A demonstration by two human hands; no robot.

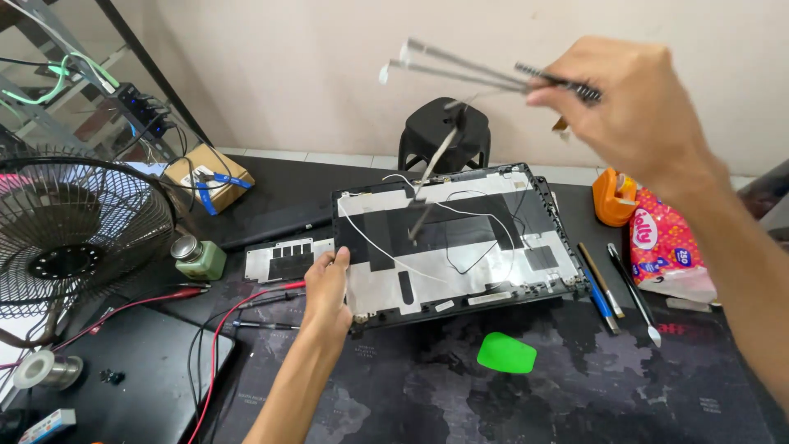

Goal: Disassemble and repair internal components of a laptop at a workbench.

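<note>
Left hand point(327, 284) pins laptop lid shell point(456, 242) at its left edge; right hand point(633, 115) pinches lifted metal hinge strips point(460, 67). Best raise slowly, clear of white cable point(386, 247).

Electronics repair workshop: solder spool point(37, 369), probe leads point(177, 293), opened laptop lid point(454, 243).

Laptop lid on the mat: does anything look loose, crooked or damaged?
The laptop lid lies open side up, left hand on its edge. Thin white and black wires loop loose across its inside. The right hand holds metal strips aloft, trailing a dangling strip. No visible breakage.
</note>
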